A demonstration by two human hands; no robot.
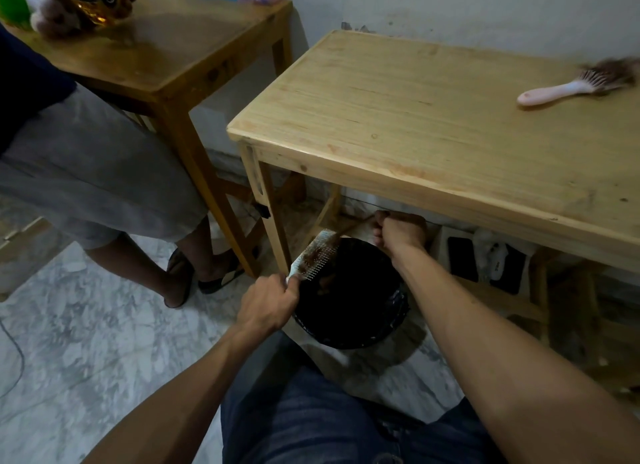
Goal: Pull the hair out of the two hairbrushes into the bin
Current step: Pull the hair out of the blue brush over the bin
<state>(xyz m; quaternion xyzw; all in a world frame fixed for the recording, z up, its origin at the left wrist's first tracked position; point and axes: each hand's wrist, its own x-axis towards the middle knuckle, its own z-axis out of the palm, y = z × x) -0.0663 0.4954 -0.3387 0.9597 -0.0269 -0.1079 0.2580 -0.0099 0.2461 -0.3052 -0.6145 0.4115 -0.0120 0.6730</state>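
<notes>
Hair-pulling on the first brush is the step we judge to be in hand: our left hand has its fingers curled round one end of the pale brush and holds it tilted over the bin, bristles toward the opening, with brown hair matted among the pins. Our right hand sits closed in a fist just beyond the far end of the brush, above the far rim of the bin and under the edge of the table; a thin strand seems to run from the bristles toward it, but we cannot tell for sure whether the fist has hair pinched inside. If it does, the next move calls for drawing the clump clear of the pins and letting it fall inside the dark liner, not onto the marble floor; then we would go back for what still clings. The second brush, pink-handled and thick with hair, lies near the right end of the table, well apart from us, so that half of the task looks undone. Space is tight: the bin stands beside the table leg and partly beneath the top, which hems in the upward pull. Another person stands just left by a darker table bearing toys and boxes, near but not touching our work.
</notes>
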